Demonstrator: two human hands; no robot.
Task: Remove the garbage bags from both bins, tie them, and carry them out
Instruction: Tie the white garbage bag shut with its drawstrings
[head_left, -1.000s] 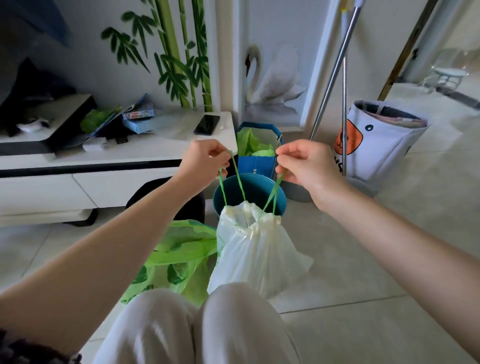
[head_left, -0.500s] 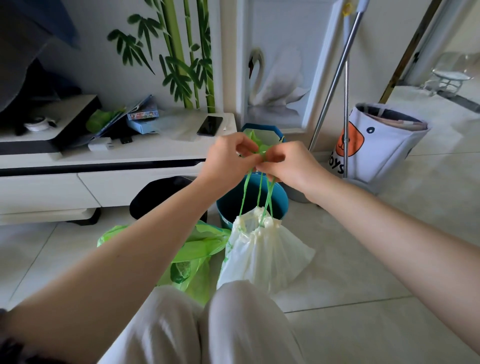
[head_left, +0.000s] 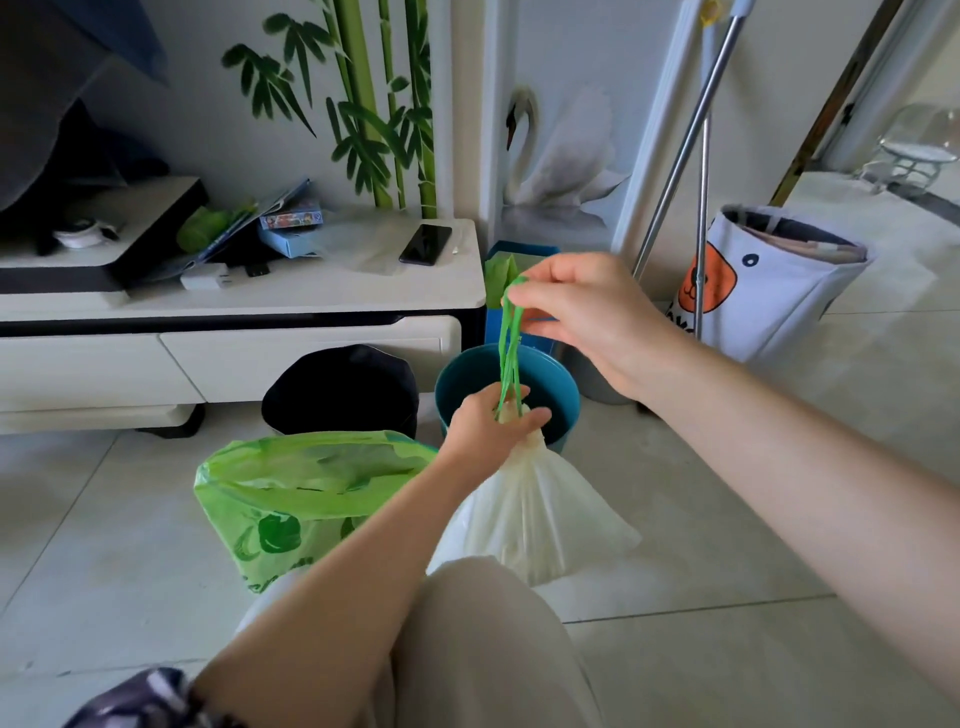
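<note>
Two hands busy: my left hand (head_left: 488, 423) pinches the translucent white plastic garbage bag (head_left: 535, 512) neck over the floor, right hand (head_left: 582, 306) grips green drawstrings (head_left: 508, 353); keep tension, knot low.

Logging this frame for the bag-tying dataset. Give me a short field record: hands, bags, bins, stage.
left hand: clamped around the gathered neck of the white bag
right hand: pinching the green drawstrings, pulled up taut
white bag: out of its bin, cinched, no knot visible
green bag: on the floor to the left, mouth open, untied
teal bin: behind the white bag, no liner visible
black bin: left of the teal bin
stage: tying the first bag
</note>
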